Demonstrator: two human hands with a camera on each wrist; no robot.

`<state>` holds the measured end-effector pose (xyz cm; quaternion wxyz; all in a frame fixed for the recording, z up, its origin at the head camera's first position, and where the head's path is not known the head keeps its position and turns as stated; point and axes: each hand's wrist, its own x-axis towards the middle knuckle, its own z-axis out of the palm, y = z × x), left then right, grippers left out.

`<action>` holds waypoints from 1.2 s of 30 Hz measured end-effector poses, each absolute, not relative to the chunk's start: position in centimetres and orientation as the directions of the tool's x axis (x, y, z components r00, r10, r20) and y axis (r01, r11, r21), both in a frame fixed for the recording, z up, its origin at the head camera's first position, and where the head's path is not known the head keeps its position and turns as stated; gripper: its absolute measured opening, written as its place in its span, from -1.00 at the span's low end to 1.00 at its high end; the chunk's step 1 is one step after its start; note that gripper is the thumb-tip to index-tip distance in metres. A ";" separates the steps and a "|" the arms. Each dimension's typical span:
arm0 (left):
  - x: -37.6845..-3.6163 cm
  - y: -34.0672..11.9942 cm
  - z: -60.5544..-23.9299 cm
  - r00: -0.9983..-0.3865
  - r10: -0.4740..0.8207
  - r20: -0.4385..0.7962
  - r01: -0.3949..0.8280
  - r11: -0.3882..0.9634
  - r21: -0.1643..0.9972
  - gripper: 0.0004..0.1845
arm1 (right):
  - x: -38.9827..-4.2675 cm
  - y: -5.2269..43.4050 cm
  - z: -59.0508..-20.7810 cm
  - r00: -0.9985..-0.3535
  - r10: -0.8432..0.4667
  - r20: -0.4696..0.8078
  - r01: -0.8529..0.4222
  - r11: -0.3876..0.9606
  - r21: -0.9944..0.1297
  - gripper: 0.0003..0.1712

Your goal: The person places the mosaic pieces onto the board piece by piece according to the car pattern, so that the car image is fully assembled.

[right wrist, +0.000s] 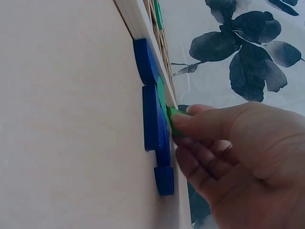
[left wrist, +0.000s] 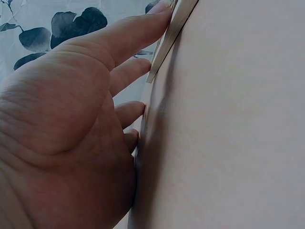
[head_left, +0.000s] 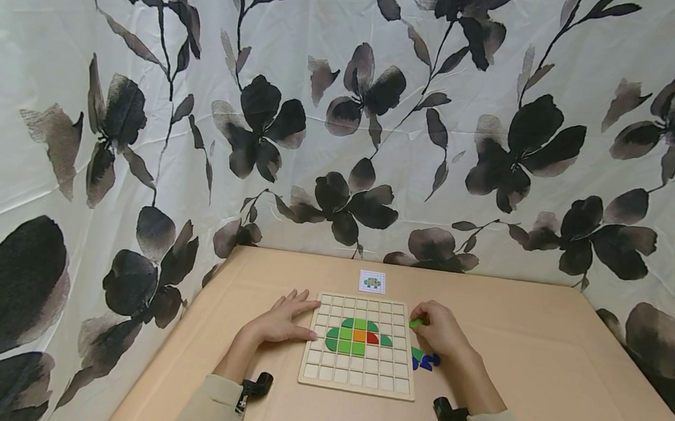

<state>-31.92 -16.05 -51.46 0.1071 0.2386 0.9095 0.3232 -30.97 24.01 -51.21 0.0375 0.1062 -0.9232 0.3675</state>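
A wooden grid board [head_left: 356,390] lies on the table, with square cells. Light green squares [head_left: 346,335], darker green rounded pieces [head_left: 331,345], an orange square [head_left: 359,336] and a red rounded piece [head_left: 372,338] fill some middle cells. My left hand [head_left: 278,321] rests at the board's left edge, fingers extended and thumb [left wrist: 138,33] on the rim. Just off the right edge, my right hand [head_left: 444,328] pinches a light green piece [right wrist: 174,119] between thumb and fingers; its full shape is hidden. Below that hand, several blue pieces [head_left: 428,361] and a green piece [head_left: 417,353] lie beside the board.
Behind the board lies a small white card [head_left: 372,282] with a coloured grid picture. The tan tabletop [head_left: 540,358] extends on both sides. A white cloth with dark flowers [head_left: 425,151] hangs at the table's back edge. Each wrist wears a black camera [head_left: 256,386].
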 end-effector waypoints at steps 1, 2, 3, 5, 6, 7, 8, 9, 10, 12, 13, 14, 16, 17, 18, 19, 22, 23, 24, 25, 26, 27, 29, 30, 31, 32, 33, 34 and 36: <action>-31.9 -16.1 -51.4 -0.863 0.503 -0.042 0.364 0.678 0.639 -0.14 | -30.9 24.0 -51.2 -0.975 -0.162 0.150 -0.220 0.701 -0.678 -0.84; -31.9 -16.0 -51.4 -0.863 0.503 -0.044 0.363 0.679 0.638 -0.15 | -30.9 24.1 -51.1 -0.977 -0.153 0.151 -0.215 0.695 -0.687 -0.85; -31.9 -16.0 -51.4 -0.863 0.503 -0.047 0.362 0.681 0.637 -0.14 | -30.8 24.1 -51.0 -0.978 -0.143 0.153 -0.209 0.688 -0.694 -0.85; -31.9 -16.1 -51.4 -0.863 0.503 -0.050 0.361 0.682 0.636 -0.14 | -30.7 24.2 -50.8 -0.979 -0.125 0.159 -0.201 0.679 -0.706 -0.86; -31.9 -16.1 -51.4 -0.862 0.504 -0.046 0.363 0.678 0.639 -0.15 | -30.7 24.3 -50.7 -0.981 -0.114 0.160 -0.194 0.675 -0.712 -0.86; -31.9 -16.1 -51.4 -0.862 0.505 -0.047 0.362 0.678 0.640 -0.15 | -30.6 24.3 -50.6 -0.981 -0.109 0.163 -0.193 0.670 -0.717 -0.86; -31.9 -16.1 -51.3 -0.862 0.505 -0.047 0.361 0.677 0.642 -0.15 | -30.6 24.4 -50.4 -0.981 -0.102 0.165 -0.191 0.664 -0.723 -0.85; -31.9 -16.1 -51.3 -0.862 0.505 -0.047 0.361 0.675 0.643 -0.15 | -30.6 24.4 -50.3 -0.981 -0.100 0.167 -0.192 0.658 -0.728 -0.85; -31.9 -16.1 -51.3 -0.862 0.504 -0.045 0.361 0.674 0.645 -0.15 | -30.5 24.4 -50.1 -0.980 -0.100 0.170 -0.194 0.653 -0.732 -0.85; -31.9 -16.1 -51.2 -0.863 0.504 -0.044 0.360 0.673 0.646 -0.16 | -30.5 24.4 -49.9 -0.979 -0.103 0.175 -0.200 0.643 -0.740 -0.85; -31.8 -16.0 -51.2 -0.864 0.502 -0.048 0.357 0.676 0.644 -0.16 | -30.5 24.3 -49.8 -0.979 -0.106 0.175 -0.202 0.634 -0.746 -0.85; -31.8 -16.0 -51.2 -0.864 0.502 -0.047 0.358 0.677 0.643 -0.16 | -30.5 24.2 -49.7 -0.979 -0.108 0.174 -0.203 0.627 -0.752 -0.85; -31.8 -16.0 -51.2 -0.865 0.501 -0.045 0.359 0.678 0.642 -0.16 | -30.4 24.1 -49.6 -0.980 -0.119 0.161 -0.201 0.612 -0.765 -0.84; -31.7 -16.0 -51.2 -0.864 0.501 -0.046 0.359 0.677 0.642 -0.16 | -30.4 24.0 -49.5 -0.981 -0.123 0.148 -0.192 0.599 -0.778 -0.84; -31.7 -16.0 -51.2 -0.864 0.501 -0.045 0.358 0.676 0.644 -0.16 | -30.3 23.9 -49.5 -0.983 -0.126 0.130 -0.180 0.588 -0.789 -0.83; -31.7 -16.0 -51.2 -0.864 0.501 -0.044 0.357 0.674 0.647 -0.15 | -30.3 23.8 -49.4 -0.985 -0.133 0.108 -0.165 0.571 -0.804 -0.82; -31.8 -15.9 -51.1 -0.864 0.502 -0.042 0.356 0.668 0.653 -0.15 | -30.2 23.4 -49.3 -0.987 -0.154 0.052 -0.128 0.540 -0.832 -0.82; -31.8 -15.9 -51.1 -0.864 0.502 -0.042 0.356 0.667 0.655 -0.15 | -30.1 23.3 -49.3 -0.986 -0.164 0.042 -0.125 0.534 -0.836 -0.83; -31.8 -15.9 -51.1 -0.864 0.502 -0.043 0.356 0.668 0.653 -0.15 | -30.1 23.3 -49.3 -0.983 -0.179 0.041 -0.132 0.534 -0.835 -0.83; -31.8 -15.9 -51.1 -0.864 0.501 -0.044 0.356 0.670 0.652 -0.15 | -30.1 23.1 -49.2 -0.980 -0.194 0.043 -0.142 0.528 -0.837 -0.84; -31.8 -15.9 -51.1 -0.864 0.501 -0.045 0.355 0.672 0.649 -0.15 | -30.1 23.0 -49.2 -0.976 -0.213 0.051 -0.158 0.526 -0.835 -0.84; -31.8 -15.9 -51.1 -0.865 0.500 -0.045 0.355 0.673 0.649 -0.15 | -30.1 22.9 -49.2 -0.970 -0.234 0.062 -0.180 0.526 -0.831 -0.85; -31.8 -15.9 -51.1 -0.866 0.498 -0.046 0.355 0.676 0.646 -0.15 | -30.2 22.7 -49.1 -0.954 -0.289 0.085 -0.232 0.526 -0.818 -0.85; -31.8 -15.9 -51.1 -0.866 0.498 -0.047 0.354 0.677 0.645 -0.16 | -30.2 22.5 -49.1 -0.944 -0.316 0.092 -0.255 0.526 -0.811 -0.85; -31.8 -15.9 -51.1 -0.867 0.497 -0.046 0.354 0.676 0.646 -0.16 | -30.2 22.3 -49.1 -0.933 -0.347 0.100 -0.281 0.523 -0.805 -0.85; -31.8 -15.8 -51.1 -0.867 0.496 -0.043 0.354 0.676 0.647 -0.16 | -30.2 22.1 -49.1 -0.919 -0.379 0.107 -0.307 0.520 -0.797 -0.85; -31.9 -15.8 -51.1 -0.868 0.495 -0.041 0.354 0.675 0.647 -0.16 | -30.2 21.9 -49.2 -0.906 -0.409 0.111 -0.329 0.515 -0.791 -0.85; -31.9 -15.8 -51.1 -0.867 0.496 -0.042 0.355 0.675 0.647 -0.16 | -30.2 21.7 -49.2 -0.891 -0.439 0.113 -0.350 0.508 -0.787 -0.85; -31.9 -15.8 -51.1 -0.867 0.496 -0.041 0.355 0.675 0.647 -0.16 | -30.2 21.3 -49.3 -0.860 -0.498 0.114 -0.384 0.482 -0.788 -0.86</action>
